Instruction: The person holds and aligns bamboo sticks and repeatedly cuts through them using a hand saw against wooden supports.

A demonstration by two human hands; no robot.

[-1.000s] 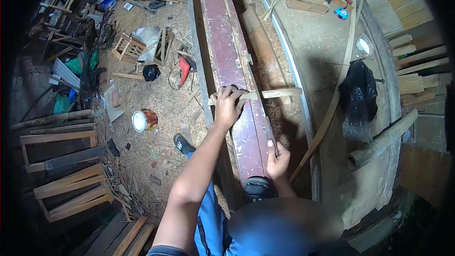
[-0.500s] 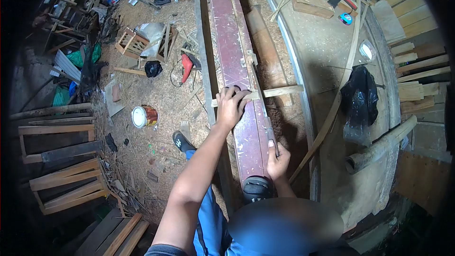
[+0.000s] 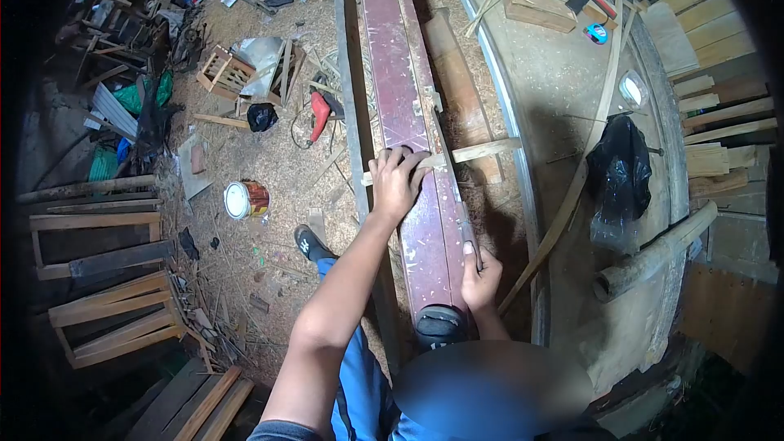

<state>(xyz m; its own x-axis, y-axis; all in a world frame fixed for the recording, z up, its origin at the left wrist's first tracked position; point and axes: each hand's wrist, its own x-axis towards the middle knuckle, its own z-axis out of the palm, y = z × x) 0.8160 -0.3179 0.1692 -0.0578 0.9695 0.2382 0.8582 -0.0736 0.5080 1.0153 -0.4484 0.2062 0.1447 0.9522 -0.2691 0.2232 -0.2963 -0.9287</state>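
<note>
A narrow wooden strip lies crosswise over a long reddish plank. My left hand presses the strip down on the plank, its fingers curled over it. Lower down on the right, my right hand is closed around the handle of a hand saw. The saw is seen almost edge-on, its thin blade pointing away from me along the plank's right side and meeting the strip. My shoe rests on the plank's near end.
On the bench at right lie a wooden block, a blue tape measure, a black plastic bag and a thick pole. Left on the shavings-covered floor are a paint can, a red power tool and wooden frames.
Both hands keep nearly the same places on the strip and the saw. The right hand has shifted only slightly; the whole view has moved a little.
</note>
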